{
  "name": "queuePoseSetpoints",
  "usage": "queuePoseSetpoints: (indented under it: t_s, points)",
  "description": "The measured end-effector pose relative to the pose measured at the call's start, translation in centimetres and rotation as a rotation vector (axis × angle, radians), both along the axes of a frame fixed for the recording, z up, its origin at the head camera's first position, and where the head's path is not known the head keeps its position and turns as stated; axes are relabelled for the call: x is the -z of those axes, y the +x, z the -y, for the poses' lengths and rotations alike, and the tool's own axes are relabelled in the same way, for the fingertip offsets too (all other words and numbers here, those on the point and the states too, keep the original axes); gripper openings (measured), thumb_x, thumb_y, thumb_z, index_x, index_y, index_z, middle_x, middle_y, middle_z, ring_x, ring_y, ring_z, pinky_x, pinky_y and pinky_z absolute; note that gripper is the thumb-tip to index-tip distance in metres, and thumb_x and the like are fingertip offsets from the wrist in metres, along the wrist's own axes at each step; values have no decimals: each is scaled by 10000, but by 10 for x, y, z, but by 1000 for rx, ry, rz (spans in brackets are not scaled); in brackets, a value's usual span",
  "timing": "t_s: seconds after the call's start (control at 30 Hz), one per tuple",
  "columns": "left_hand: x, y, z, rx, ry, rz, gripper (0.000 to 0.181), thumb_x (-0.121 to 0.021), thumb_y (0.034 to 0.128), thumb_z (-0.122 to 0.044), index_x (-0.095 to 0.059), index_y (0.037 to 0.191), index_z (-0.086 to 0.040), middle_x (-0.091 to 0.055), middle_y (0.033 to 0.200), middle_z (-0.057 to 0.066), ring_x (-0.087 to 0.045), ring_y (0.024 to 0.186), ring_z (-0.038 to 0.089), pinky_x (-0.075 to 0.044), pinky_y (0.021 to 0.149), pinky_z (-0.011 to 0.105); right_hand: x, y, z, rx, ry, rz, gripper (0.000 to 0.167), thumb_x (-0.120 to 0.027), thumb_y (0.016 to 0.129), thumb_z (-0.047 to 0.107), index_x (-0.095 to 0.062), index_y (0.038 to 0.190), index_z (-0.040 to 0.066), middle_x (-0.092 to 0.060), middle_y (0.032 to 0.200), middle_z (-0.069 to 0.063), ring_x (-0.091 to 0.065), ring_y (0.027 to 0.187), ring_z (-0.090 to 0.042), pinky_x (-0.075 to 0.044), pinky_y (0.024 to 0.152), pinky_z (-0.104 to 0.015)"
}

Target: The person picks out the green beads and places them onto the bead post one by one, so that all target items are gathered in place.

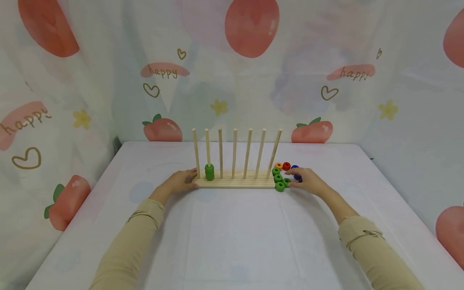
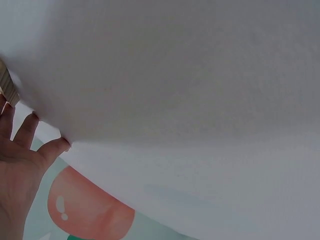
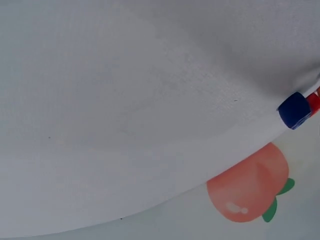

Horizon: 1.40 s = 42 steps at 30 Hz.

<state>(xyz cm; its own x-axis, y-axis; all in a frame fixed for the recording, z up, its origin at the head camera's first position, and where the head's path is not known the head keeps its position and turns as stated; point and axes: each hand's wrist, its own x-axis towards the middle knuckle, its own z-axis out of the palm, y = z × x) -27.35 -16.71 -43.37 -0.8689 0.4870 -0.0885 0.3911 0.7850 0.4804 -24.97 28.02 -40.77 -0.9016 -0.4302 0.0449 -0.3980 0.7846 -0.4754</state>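
A wooden peg rack with several upright pegs stands on the table. Green beads are stacked on its second peg from the left. My left hand holds the rack's left end, thumb in front and fingers behind; in the left wrist view a corner of the wood shows beside the fingertips. At the rack's right end, my right hand is spread over loose beads, its thumb close to a green bead. Whether they touch is unclear. The right wrist view does not plainly show that hand.
More loose green beads lie against the rack's right end. Behind them are an orange bead, a red bead and blue beads, partly hidden by the right hand. A patterned cloth wall rises behind the table.
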Motion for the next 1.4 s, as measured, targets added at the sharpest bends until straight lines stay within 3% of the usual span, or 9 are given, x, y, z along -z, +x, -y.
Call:
queuePoseSetpoints:
  t_s: [0.27, 0.63, 1.07, 1.4]
  points:
    - [1, 1, 1, -3, -7, -7, 610, -647, 893, -278, -444, 1359, 60, -355, 1488, 166, -357, 1346, 405, -283, 1122, 509, 4, -5, 9, -19, 111, 24, 333, -680, 843, 56, -617, 1156, -41, -632, 1163, -234, -587, 1054, -388, -495, 905, -519]
    - [1, 1, 3, 2, -18, -15, 606, -650, 891, -274, -453, 1350, 69, -363, 1481, 183, -367, 1338, 411, -288, 1117, 510, 8, -10, 14, 8, 180, 67, 322, -681, 828, 9, -621, 1137, -61, -638, 1146, -226, -566, 1111, -401, -464, 956, -528]
    - [3, -2, 1, 6, -11, -8, 616, -655, 887, -284, -446, 1364, 45, -357, 1487, 164, -356, 1348, 402, -281, 1124, 505, 3, -5, 10, 18, 140, 32, 280, -684, 826, 12, -633, 1093, -58, -662, 1055, -215, -609, 969, -351, -519, 876, -491]
    - [1, -3, 0, 7, -1, 10, 613, -648, 893, -293, -450, 1360, 50, -350, 1494, 159, -333, 1362, 400, -271, 1129, 506, -4, 0, 8, 0, 99, -46, 292, -700, 821, 47, -623, 1084, -55, -678, 1026, -206, -623, 977, -369, -517, 868, -498]
